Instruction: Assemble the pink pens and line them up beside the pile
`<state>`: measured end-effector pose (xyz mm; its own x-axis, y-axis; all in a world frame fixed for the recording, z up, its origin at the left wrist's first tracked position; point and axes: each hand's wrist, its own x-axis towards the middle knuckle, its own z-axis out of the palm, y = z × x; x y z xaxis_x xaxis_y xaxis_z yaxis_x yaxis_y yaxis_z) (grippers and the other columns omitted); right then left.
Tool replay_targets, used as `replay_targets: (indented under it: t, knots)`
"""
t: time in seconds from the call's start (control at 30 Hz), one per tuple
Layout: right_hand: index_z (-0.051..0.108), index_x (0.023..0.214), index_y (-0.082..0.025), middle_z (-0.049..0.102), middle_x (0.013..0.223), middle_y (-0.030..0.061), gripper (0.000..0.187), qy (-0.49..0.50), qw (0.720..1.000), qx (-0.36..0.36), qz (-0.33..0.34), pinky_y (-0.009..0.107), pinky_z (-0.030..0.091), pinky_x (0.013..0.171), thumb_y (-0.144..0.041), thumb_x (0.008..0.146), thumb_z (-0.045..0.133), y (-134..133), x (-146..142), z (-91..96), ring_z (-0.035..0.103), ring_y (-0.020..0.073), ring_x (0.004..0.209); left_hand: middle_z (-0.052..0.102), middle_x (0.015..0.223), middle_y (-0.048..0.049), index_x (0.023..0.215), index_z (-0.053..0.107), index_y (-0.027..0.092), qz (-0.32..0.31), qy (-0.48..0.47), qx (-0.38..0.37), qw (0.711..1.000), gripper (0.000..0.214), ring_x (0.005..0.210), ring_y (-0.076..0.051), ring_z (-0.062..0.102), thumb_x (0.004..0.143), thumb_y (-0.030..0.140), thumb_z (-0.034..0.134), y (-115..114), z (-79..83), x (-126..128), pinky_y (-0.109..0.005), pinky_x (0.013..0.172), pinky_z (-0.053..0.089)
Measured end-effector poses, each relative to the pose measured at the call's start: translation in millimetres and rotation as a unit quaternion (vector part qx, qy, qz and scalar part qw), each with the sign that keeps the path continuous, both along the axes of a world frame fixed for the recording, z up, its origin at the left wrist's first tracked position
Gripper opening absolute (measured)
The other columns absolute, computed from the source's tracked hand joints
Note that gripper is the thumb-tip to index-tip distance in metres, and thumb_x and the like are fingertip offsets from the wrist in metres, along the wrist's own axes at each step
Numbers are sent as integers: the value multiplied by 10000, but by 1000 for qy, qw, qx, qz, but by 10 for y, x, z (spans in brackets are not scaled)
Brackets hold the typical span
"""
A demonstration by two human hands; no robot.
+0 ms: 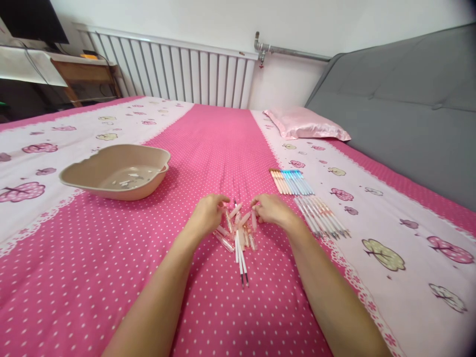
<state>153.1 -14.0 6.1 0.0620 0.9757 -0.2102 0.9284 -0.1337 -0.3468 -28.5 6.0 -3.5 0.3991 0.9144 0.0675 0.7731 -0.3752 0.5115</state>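
A small heap of pen parts lies on the pink dotted bedsheet between my hands. It holds pale pink pen barrels (244,219), clear tubes (224,242) and white pen refills (240,255) with dark tips pointing toward me. At the heap's left edge is my left hand (208,214), fingers bent and apart, close to a clear tube. My right hand (273,209) rests opposite, its bent fingertips touching or just above a pink piece at the right edge. Contact under the fingertips is partly hidden. Neither hand plainly holds anything.
A beige plastic basin (111,191) with small white scraps stands on the left. To the right lie a row of orange and blue pens (292,182) and another of clear-and-pink pens (322,216). Farther back are a pink pillow (307,124), grey headboard (401,99) and radiator (178,67).
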Motion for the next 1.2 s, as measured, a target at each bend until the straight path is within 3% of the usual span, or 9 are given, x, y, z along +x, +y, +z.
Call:
replay_targets:
  t: [0.1,0.2,0.33,0.5,0.67,0.83,0.97,1.1,1.2]
  knots:
    - [670,973,-175,709,885,87,250,-3,1000,1,0,215,430,597,-187,825,468,5,4,-10,662,164,728,681,865,-103,939,663,127,80,42,-27,996,283,750,-198,608,803,255,451,-1,10,-2,-265,640,415]
    - [670,973,-173,709,867,88,251,-6,1000,2,0,218,430,592,-183,821,470,10,3,-17,662,165,713,637,631,-73,655,650,154,63,80,-64,993,339,580,-182,561,775,419,478,-41,4,34,-266,531,352]
    - [667,972,-171,708,831,88,243,-12,1000,6,3,218,426,594,-186,820,477,13,-3,-29,658,163,701,587,533,-38,550,586,166,56,76,-88,992,296,517,-154,520,716,406,540,-77,-34,93,-253,499,319]
    - [668,968,-174,704,840,97,246,-21,1000,10,2,234,430,613,-212,828,469,8,-13,-35,654,180,740,609,592,-28,609,570,167,61,42,-95,993,202,554,-146,541,716,329,514,-43,-45,81,-235,499,326]
    - [663,997,-181,678,991,116,240,-36,999,39,-5,285,429,732,-211,807,519,-2,-6,-21,619,226,921,644,716,-73,728,567,153,119,39,-85,988,167,660,-181,586,739,293,475,-15,-5,19,-244,528,342]
    - [662,1005,-240,658,1037,45,278,-3,996,63,57,230,411,740,-135,759,584,5,-9,-39,590,172,955,655,901,-116,1054,526,140,186,72,-59,978,360,815,-242,607,740,314,529,-21,-20,2,-274,600,389]
    - [695,903,-228,672,917,31,275,7,991,41,124,208,401,655,-66,701,601,21,-29,-75,603,154,849,629,1023,-115,1173,510,163,138,81,-2,987,466,904,-243,592,728,279,582,-30,-47,42,-293,709,425]
    - [700,847,-218,663,798,21,285,-2,991,32,131,200,367,567,-23,683,572,23,-43,-80,595,138,732,650,928,-104,956,660,173,22,69,17,997,250,862,-216,595,794,302,521,-55,-81,114,-279,740,417]
    - [692,840,-211,653,799,25,236,-4,990,38,137,200,362,581,-51,706,581,17,-39,-69,588,138,745,658,841,-127,831,685,145,23,85,19,996,294,827,-225,599,828,351,475,-80,-113,155,-283,715,413]
